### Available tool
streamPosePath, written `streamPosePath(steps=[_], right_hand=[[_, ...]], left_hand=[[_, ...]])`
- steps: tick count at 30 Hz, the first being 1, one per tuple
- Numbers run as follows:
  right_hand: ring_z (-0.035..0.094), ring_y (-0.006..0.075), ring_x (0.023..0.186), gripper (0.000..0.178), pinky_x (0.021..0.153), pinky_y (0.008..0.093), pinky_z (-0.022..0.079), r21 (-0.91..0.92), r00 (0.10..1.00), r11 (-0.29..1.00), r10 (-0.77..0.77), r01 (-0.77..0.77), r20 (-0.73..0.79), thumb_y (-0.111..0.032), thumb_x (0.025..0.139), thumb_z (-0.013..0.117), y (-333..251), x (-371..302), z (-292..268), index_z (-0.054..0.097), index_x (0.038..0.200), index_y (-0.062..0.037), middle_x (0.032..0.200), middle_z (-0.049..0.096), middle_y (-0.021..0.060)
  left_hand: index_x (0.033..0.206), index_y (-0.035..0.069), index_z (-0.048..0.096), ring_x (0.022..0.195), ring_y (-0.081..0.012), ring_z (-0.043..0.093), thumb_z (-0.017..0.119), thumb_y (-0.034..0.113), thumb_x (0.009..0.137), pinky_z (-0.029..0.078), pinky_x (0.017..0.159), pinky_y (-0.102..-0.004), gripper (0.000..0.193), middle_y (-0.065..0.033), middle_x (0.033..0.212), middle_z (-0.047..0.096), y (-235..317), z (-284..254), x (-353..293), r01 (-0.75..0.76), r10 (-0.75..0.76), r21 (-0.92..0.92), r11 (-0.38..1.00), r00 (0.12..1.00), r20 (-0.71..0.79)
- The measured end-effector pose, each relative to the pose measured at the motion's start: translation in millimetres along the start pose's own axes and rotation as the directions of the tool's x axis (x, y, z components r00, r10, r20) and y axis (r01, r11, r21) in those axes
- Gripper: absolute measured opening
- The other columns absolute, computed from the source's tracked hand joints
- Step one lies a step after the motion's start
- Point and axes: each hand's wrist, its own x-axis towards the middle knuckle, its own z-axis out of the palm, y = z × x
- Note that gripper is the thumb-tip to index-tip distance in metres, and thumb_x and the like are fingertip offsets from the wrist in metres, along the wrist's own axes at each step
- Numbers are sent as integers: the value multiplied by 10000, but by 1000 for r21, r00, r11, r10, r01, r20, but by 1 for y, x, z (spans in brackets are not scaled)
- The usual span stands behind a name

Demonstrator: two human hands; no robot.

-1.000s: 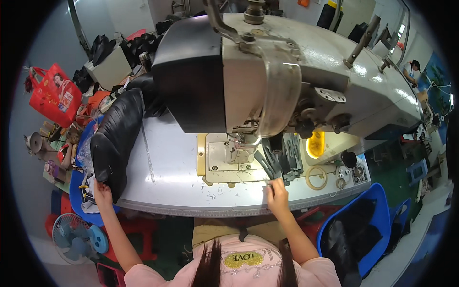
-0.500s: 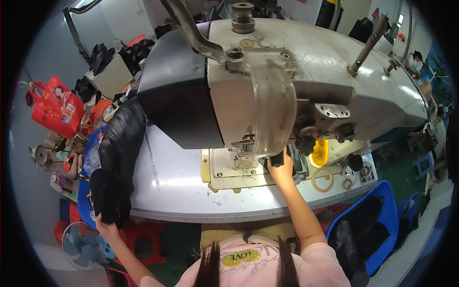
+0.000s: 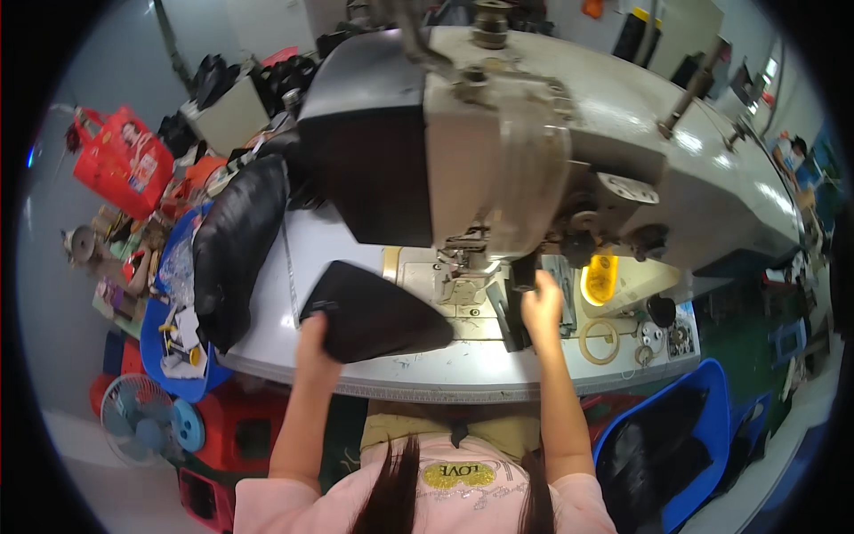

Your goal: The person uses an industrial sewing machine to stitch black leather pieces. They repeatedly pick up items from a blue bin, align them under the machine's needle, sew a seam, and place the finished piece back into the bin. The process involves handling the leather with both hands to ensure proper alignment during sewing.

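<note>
Two bare hands, left hand (image 3: pixel 317 334) fingers clamped on smooth black wedge-shaped piece (image 3: pixel 378 311), right hand (image 3: pixel 541 298) fingers curled on dark strip (image 3: pixel 509 313).

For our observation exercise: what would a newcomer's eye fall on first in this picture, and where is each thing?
A big grey industrial sewing machine fills the upper middle. Below it, the left hand holds a black leather piece on the white table, while the right hand reaches up beside the needle area. A red bag stands out at far left.
</note>
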Motion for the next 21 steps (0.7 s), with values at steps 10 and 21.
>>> streamPosePath(steps=[10, 21], right_hand=[[431, 30, 420, 93, 386, 186, 331, 457, 907, 845, 74, -277, 414, -43, 798, 551, -118, -51, -82, 561, 717, 1, 540, 520, -1], [412, 17, 408, 144, 380, 181, 323, 454, 790, 737, 177, -502, 586, -62, 799, 576, -120, -65, -34, 568, 668, -4, 474, 481, -27]], left_hand=[[656, 4, 538, 521, -6, 289, 499, 183, 872, 245, 444, -199, 283, 96, 559, 373, -81, 63, -10, -41, -30, 639, 768, 995, 99], [701, 2, 557, 560, 0, 345, 499, 221, 875, 282, 476, -183, 286, 72, 607, 448, -93, 65, -20, 12, -80, 499, 866, 990, 116]])
